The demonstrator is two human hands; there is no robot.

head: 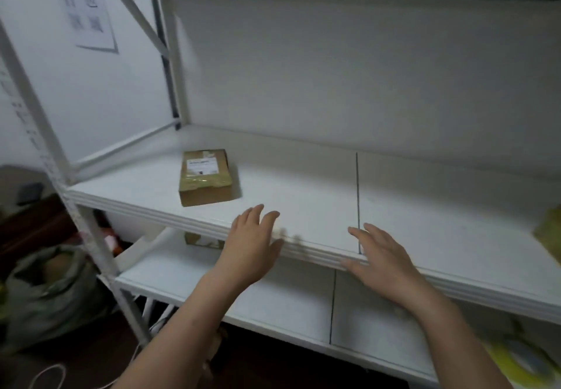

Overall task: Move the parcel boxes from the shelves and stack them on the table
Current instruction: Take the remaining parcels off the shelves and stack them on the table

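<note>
A small brown cardboard parcel box [205, 176] with a white label and clear tape lies flat on the white shelf board [303, 194], left of its middle. My left hand [252, 246] hovers at the shelf's front edge just below and right of the box, fingers straight, holding nothing. My right hand [382, 261] reaches over the front edge further right, fingers spread, holding nothing. Another brown box [203, 240] peeks out on the lower shelf, mostly hidden by the upper board. A greenish parcel [549, 231] shows at the right edge, cut off by the frame.
A lower white shelf board [273, 300] runs beneath. The white rack upright [76, 206] stands at the left. On the floor at the left sits a grey bag [45, 291] with things in it. A yellow-wrapped item [522, 361] lies at the bottom right.
</note>
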